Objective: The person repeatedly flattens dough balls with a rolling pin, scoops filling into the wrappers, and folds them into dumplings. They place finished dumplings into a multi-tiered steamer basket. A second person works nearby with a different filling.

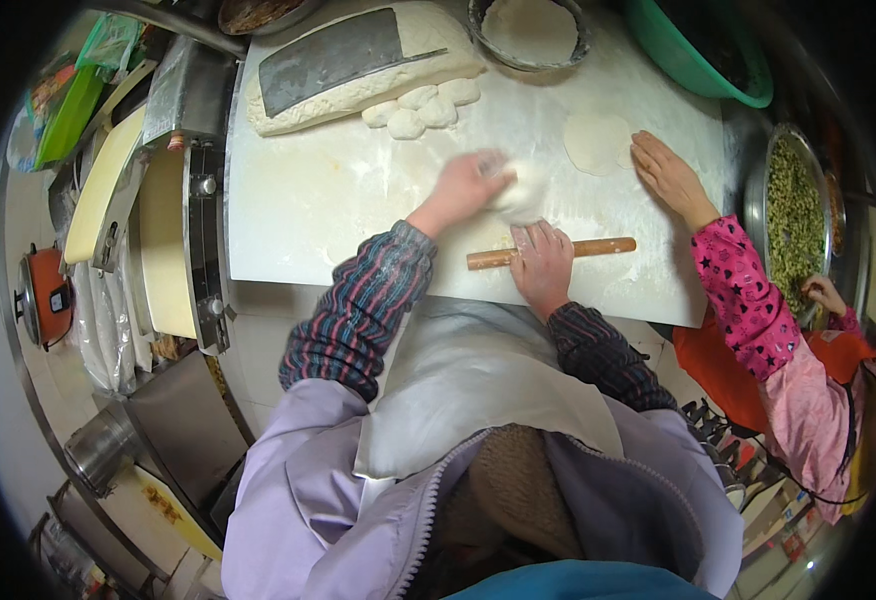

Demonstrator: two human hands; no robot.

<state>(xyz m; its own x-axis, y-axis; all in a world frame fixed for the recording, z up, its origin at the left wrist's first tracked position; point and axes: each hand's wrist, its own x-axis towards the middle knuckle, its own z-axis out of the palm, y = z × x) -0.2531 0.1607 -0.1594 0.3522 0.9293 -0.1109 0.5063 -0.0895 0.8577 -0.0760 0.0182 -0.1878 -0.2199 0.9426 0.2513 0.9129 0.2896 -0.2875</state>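
Observation:
My left hand [464, 184] has a piece of white dough [519, 187] at its fingers, both blurred by motion. My right hand [545, 262] grips the middle of a wooden rolling pin [606, 247], which lies across the floured white board [318, 217] near its front edge. Beyond my left hand sits a cluster of several small dough balls [406, 122]. They rest against a large slab of dough [438, 34], partly covered by a dark sheet [333, 64]. Flat dough rounds [595, 142] lie on the board at the right.
A co-worker's hand [667, 172] touches the dough rounds; their other hand [824, 292] is at a metal bowl of chopped green filling [794, 217]. A bowl of flour [531, 34] and a green basin [700, 52] stand at the back. A dough-rolling machine [167, 232] stands left.

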